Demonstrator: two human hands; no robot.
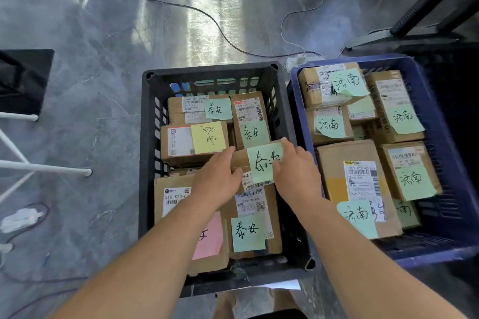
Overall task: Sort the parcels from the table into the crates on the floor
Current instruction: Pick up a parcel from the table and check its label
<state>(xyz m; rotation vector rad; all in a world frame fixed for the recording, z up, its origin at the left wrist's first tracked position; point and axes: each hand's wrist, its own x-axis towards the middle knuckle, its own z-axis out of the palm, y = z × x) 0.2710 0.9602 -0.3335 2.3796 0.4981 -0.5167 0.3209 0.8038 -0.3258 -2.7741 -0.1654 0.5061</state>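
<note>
A small cardboard parcel point(256, 163) with a green handwritten note lies over the middle of the black crate point(147, 137). My left hand point(220, 179) grips its left end and my right hand point(298, 173) grips its right end, thumbs on top. Under it the black crate holds several cardboard parcels with green, yellow and pink notes. The blue crate point(438, 116) stands touching the black one on the right and holds several parcels with green notes.
Both crates sit on a grey glossy floor. Cables and a white power strip point(295, 61) lie behind the crates. White frame legs point(44, 168) and another power strip point(20, 219) are at left. A black stand base point(404, 39) is at the upper right; someone's shoes are at the top edge.
</note>
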